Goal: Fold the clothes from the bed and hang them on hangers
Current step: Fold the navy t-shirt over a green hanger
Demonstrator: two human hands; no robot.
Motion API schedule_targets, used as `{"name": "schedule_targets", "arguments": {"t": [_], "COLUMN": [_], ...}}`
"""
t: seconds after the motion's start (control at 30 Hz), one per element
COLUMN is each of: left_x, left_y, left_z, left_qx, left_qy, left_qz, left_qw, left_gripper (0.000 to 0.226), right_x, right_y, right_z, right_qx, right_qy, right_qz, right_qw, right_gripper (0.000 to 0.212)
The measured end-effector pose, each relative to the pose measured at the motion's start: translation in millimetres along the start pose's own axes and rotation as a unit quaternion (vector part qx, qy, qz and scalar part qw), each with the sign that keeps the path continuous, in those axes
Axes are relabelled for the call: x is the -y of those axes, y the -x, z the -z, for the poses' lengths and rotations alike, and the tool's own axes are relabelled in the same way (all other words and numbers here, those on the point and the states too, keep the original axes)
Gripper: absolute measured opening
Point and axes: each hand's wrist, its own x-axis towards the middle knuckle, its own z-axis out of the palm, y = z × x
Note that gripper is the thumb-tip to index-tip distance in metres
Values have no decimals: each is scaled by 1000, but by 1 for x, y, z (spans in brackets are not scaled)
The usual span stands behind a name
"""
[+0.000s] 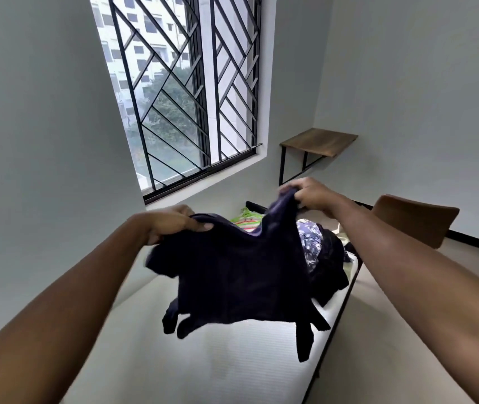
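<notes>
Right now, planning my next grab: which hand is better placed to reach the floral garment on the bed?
Probably the right hand: it pinches the dark garment close by the floral garment, while the left hand grips the cloth farther off.

A bed (217, 360) runs from the foreground away toward the far wall. Above its middle hangs a garment (241, 272), the left hand (171, 225) gripping its upper left edge and the right hand (314, 196) its upper right edge, slightly farther off. Behind the garment, on the bed's far end, lies a pile of clothes (319, 252), with hangers (245, 218) just behind it. A window (185, 91) is in the wall above the bed's far left. A counter (319, 141) sits in the far right corner; a chair (415, 220) is right of the bed.
</notes>
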Motion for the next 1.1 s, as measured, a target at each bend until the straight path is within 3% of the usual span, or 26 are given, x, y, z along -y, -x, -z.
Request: {"name": "schedule_targets", "arguments": {"t": [0.03, 0.1, 0.17, 0.2, 0.27, 0.33, 0.4, 0.43, 0.47, 0.53, 0.6, 0.67, 0.77, 0.9, 1.0, 1.1], "left_x": [-10, -34, -57, -66, -76, -83, -89, -88, -81, -63, -39, -14, 20, 64, 88, 103], "left_y": [-1, -8, -22, -29, -42, -42, -38, -37, -41, -37, -35, -35, -35, -39, -46, -55], "left_z": [-10, -30, -41, -46, -52, -60, -66, -66, -62, -56, -57, -62, -66, -73, -73, -68], "left_qx": [-15, -82, -140, -150, -162, -148, -146, -191, -262, -372, -353, -242, -69, -118, -193, -249], "left_qy": [61, 203, 335, 378, 409, 418, 395, 356, 279, 116, -6, -20, 91, -66, -89, -163], "left_qz": [-20, -49, -46, -42, -49, -65, -112, -155, -211, -311, -333, -275, -147, -17, 46, 92], "left_qw": [998, 975, 931, 912, 897, 894, 900, 901, 899, 867, 874, 930, 982, 991, 976, 950], "left_gripper": [50, 32, 15, 17, 26, 27, 19, 14, 25, 35, 75, 94, 59, 22, 16, 24], "right_x": [14, 42, 63, 69, 75, 73, 67, 65, 64, 63, 69, 83, 94, 82, 65, 46], "right_y": [4, 14, 23, 26, 30, 30, 24, 21, 21, 19, 22, 25, 19, 13, 11, 1], "right_z": [-11, -32, -49, -55, -61, -65, -70, -71, -72, -72, -70, -68, -64, -61, -61, -58], "right_qx": [40, 82, 93, 100, 118, 85, -6, -35, -46, -41, -19, 15, 4, -10, 9, -1], "right_qy": [-79, -131, -116, -102, -55, 25, 75, 70, 56, 26, -17, -64, -68, -34, 79, 123], "right_qz": [21, 51, 73, 83, 98, 108, 117, 121, 125, 133, 155, 174, 183, 164, 155, 148], "right_qw": [996, 987, 986, 986, 987, 990, 990, 990, 990, 990, 988, 983, 981, 986, 985, 981], "right_gripper": [48, 69, 78, 79, 81, 73, 41, 23, 16, 15, 18, 36, 35, 4, 32, 31]}}
